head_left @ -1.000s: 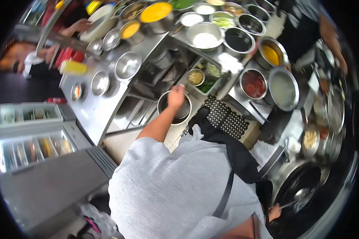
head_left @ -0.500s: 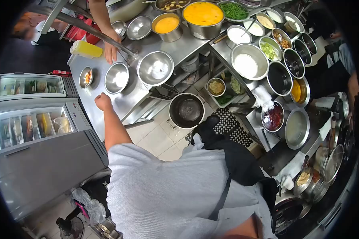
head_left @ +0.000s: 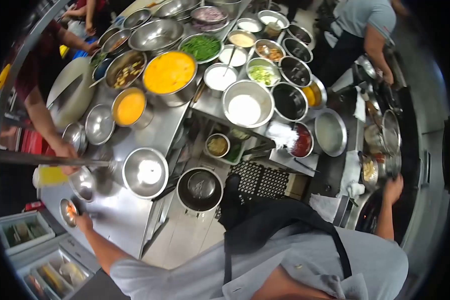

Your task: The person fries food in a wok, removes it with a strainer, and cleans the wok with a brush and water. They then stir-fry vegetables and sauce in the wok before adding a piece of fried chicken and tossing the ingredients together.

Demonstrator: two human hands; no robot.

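My left hand (head_left: 84,223) is at the lower left of the steel table, with its fingers closed at the edge of a small metal bowl (head_left: 64,215) that holds orange pieces. Far to the right, my right hand (head_left: 394,189) is closed at the rim of a dark wok (head_left: 369,212) on the stove side; its exact grip is partly hidden. A second metal bowl (head_left: 86,191) stands tilted near my left hand, with a co-worker's hand (head_left: 69,162) on it. A larger metal bowl (head_left: 144,172) rests on the same table.
Pots of orange liquid (head_left: 169,72) and a bowl of chopped greens (head_left: 201,47) line the table's back. Several sauce pots surround a large white-filled pot (head_left: 248,103). A dark pot (head_left: 200,189) stands low between counters. Another person (head_left: 366,22) works at upper right.
The view has swung toward the stove. My left hand, earlier a loose fist beside the bowls, is now on the small bowl. My right hand has come into view at the wok.
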